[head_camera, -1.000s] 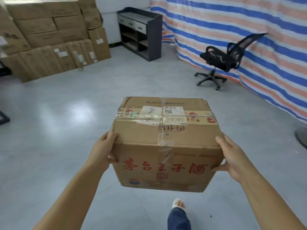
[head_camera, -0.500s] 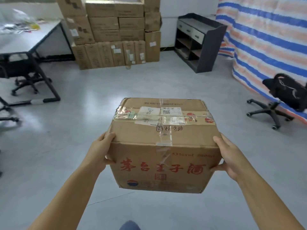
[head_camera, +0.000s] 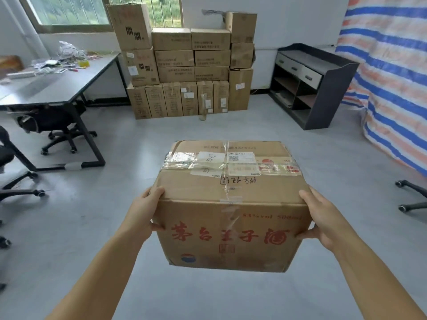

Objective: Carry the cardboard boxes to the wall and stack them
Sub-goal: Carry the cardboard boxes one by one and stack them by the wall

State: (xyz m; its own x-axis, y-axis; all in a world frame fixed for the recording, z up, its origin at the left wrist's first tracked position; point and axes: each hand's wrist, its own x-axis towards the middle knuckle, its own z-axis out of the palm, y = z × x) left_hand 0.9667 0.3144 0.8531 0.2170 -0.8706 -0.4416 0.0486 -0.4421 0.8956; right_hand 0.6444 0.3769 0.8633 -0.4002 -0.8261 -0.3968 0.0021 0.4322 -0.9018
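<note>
I carry a taped cardboard box (head_camera: 231, 190) with red characters on its near face, held at chest height over the grey floor. My left hand (head_camera: 143, 211) grips its near left edge, thumb on the front face and fingers round the side. On the near right edge, my right hand (head_camera: 323, 218) grips the same way. Straight ahead, a stack of cardboard boxes (head_camera: 191, 65) stands against the white wall under a window, several rows high.
A grey desk (head_camera: 46, 88) with clutter and black office chairs (head_camera: 53, 125) stand on the left. A dark cabinet (head_camera: 323, 88) and a striped tarp (head_camera: 388, 77) line the right. A clear bottle (head_camera: 202, 107) stands before the stack. A chair base (head_camera: 413, 197) shows at the right edge.
My view has swung left, bringing the stacked boxes from the far left to straight ahead and nearer. The box stays held the same way in both hands.
</note>
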